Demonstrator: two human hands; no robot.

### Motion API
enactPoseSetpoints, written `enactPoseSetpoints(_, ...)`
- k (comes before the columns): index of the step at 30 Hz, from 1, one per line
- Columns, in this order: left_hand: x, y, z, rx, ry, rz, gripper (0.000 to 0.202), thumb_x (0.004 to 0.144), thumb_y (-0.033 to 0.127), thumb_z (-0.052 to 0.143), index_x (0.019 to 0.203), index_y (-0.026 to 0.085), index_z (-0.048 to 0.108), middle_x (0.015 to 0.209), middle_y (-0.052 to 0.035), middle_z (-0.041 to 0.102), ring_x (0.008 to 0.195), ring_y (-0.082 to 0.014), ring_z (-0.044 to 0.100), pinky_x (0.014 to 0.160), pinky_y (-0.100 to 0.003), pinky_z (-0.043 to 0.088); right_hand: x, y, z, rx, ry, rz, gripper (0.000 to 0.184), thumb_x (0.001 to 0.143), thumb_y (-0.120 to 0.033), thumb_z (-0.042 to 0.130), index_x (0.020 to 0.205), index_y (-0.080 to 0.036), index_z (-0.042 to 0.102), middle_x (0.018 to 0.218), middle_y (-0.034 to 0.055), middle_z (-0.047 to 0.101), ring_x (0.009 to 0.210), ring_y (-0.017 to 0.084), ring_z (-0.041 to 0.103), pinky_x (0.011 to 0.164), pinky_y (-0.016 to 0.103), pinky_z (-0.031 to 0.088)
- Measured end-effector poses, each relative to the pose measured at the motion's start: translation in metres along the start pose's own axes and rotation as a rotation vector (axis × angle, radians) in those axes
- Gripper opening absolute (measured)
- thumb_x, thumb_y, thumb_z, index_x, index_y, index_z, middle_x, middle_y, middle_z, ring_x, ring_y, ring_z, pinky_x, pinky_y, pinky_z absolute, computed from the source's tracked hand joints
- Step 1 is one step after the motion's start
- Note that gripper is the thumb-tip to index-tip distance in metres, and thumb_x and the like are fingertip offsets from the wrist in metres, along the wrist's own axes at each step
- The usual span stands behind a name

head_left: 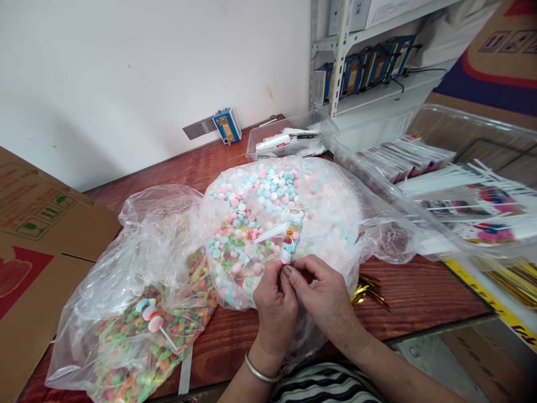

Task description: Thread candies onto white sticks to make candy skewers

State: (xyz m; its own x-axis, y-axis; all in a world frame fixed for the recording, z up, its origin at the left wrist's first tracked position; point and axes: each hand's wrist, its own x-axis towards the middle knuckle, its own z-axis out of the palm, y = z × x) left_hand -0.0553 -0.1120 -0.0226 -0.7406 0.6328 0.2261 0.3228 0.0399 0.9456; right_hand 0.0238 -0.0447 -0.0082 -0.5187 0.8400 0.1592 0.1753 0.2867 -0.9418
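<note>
Pinching in close, the left hand (277, 299) and right hand (325, 296) both grip the packet (290, 238) by its near end, and it pokes out just beyond their hold. Behind it spreads the candy bag (325, 218), while a second bag (134, 268) lies over to the left on the surface (226, 347).

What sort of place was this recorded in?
Likely a small candy-packing workroom: a wrapped candy stack held over a large bag of loose candies, with a clear bin of white sticks nearby.

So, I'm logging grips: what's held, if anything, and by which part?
A filled clear packet, pinched at its lower end by the left hand and right hand.
</note>
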Motion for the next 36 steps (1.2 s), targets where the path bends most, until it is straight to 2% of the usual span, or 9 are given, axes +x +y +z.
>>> enactPoseSetpoints(7, 0.000, -0.006, -0.001, 0.053, 0.030, -0.004, 0.022, 0.081, 0.019, 0.067, 0.101, 0.025, 0.073, 0.092, -0.0071, 0.071, 0.085, -0.0211, 0.062, 0.079, -0.028, 0.045, 0.001, 0.004, -0.002, 0.011, -0.032, 0.021, 0.018, 0.091, -0.027, 0.052, 0.078, -0.020, 0.062, 0.075, 0.0025, 0.064, 0.072, 0.018, 0.059, 0.066, 0.028, 0.046)
enactPoseSetpoints(14, 0.006, 0.002, -0.001, -0.367, -0.127, -0.150, 0.010, 0.088, 0.027, 0.062, 0.093, 0.023, 0.070, 0.090, -0.0025, 0.067, 0.087, -0.0170, 0.060, 0.086, -0.028, 0.045, 0.002, 0.001, -0.008, -0.016, 0.007, -0.149, 0.015, 0.090, -0.022, 0.051, 0.075, -0.022, 0.054, 0.072, 0.0004, 0.055, 0.067, 0.016, 0.052, 0.062, 0.027, 0.042)
enactPoseSetpoints(18, 0.019, 0.000, -0.013, -0.605, -0.210, -0.134, 0.011, 0.078, 0.032, 0.073, 0.074, 0.023, 0.072, 0.085, -0.0025, 0.065, 0.092, -0.0195, 0.061, 0.092, -0.034, 0.046, 0.002, -0.009, -0.020, 0.143, -0.174, -0.130, 0.013, 0.088, -0.020, 0.054, 0.075, -0.021, 0.056, 0.072, -0.0009, 0.053, 0.067, 0.014, 0.049, 0.063, 0.025, 0.041)
enactPoseSetpoints(24, 0.033, 0.022, -0.045, -0.323, -0.483, 0.182, 0.021, 0.085, 0.020, 0.064, 0.074, 0.030, 0.078, 0.128, -0.0051, 0.064, 0.135, -0.0284, 0.043, 0.114, -0.049, 0.027, 0.002, -0.018, -0.033, 0.416, -0.625, 0.093, 0.010, 0.084, -0.024, 0.058, 0.075, -0.018, 0.059, 0.069, -0.0027, 0.052, 0.066, 0.012, 0.045, 0.059, 0.023, 0.038)
enactPoseSetpoints(28, 0.021, 0.047, -0.063, -0.043, -0.236, 0.225, 0.024, 0.083, 0.016, 0.066, 0.095, 0.032, 0.078, 0.127, -0.0064, 0.065, 0.123, -0.0269, 0.053, 0.109, -0.043, 0.036, 0.010, -0.016, -0.038, 0.303, -0.427, 0.043, 0.013, 0.085, -0.024, 0.056, 0.073, -0.019, 0.058, 0.069, -0.0016, 0.054, 0.067, 0.013, 0.048, 0.062, 0.025, 0.040)
enactPoseSetpoints(30, 0.010, 0.054, -0.067, -0.056, -0.174, 0.148, 0.021, 0.081, 0.020, 0.069, 0.098, 0.029, 0.078, 0.103, -0.0079, 0.072, 0.098, -0.0239, 0.064, 0.092, -0.036, 0.047, 0.015, -0.019, -0.045, 0.095, -0.175, -0.101, 0.014, 0.086, -0.022, 0.056, 0.072, -0.021, 0.057, 0.069, -0.0007, 0.055, 0.067, 0.014, 0.049, 0.062, 0.026, 0.040)
enactPoseSetpoints(32, 0.001, 0.053, -0.064, -0.174, -0.414, -0.096, 0.023, 0.086, 0.038, 0.064, 0.099, 0.024, 0.078, 0.081, -0.0084, 0.072, 0.072, -0.0199, 0.064, 0.070, -0.030, 0.050, 0.016, -0.025, -0.052, -0.082, 0.002, -0.279, 0.013, 0.087, -0.019, 0.055, 0.074, -0.022, 0.057, 0.071, 0.0005, 0.056, 0.068, 0.016, 0.051, 0.064, 0.028, 0.041)
enactPoseSetpoints(34, -0.001, 0.049, -0.055, -0.399, -0.661, -0.411, 0.057, 0.089, 0.062, 0.044, 0.104, 0.018, 0.076, 0.080, -0.0124, 0.072, 0.063, -0.0200, 0.062, 0.059, -0.030, 0.049, 0.011, -0.032, -0.055, -0.190, -0.023, -0.466, 0.012, 0.087, -0.014, 0.055, 0.080, -0.023, 0.058, 0.075, 0.0018, 0.059, 0.072, 0.017, 0.054, 0.066, 0.029, 0.043)
enactPoseSetpoints(36, 0.004, 0.045, -0.047, -0.674, -0.615, -0.575, 0.083, 0.086, 0.076, 0.024, 0.109, 0.014, 0.074, 0.091, -0.0167, 0.072, 0.075, -0.0248, 0.066, 0.064, -0.034, 0.052, 0.002, -0.036, -0.052, -0.262, -0.184, -0.627, 0.013, 0.087, -0.011, 0.055, 0.085, -0.023, 0.059, 0.079, 0.0029, 0.062, 0.076, 0.018, 0.056, 0.069, 0.029, 0.045)
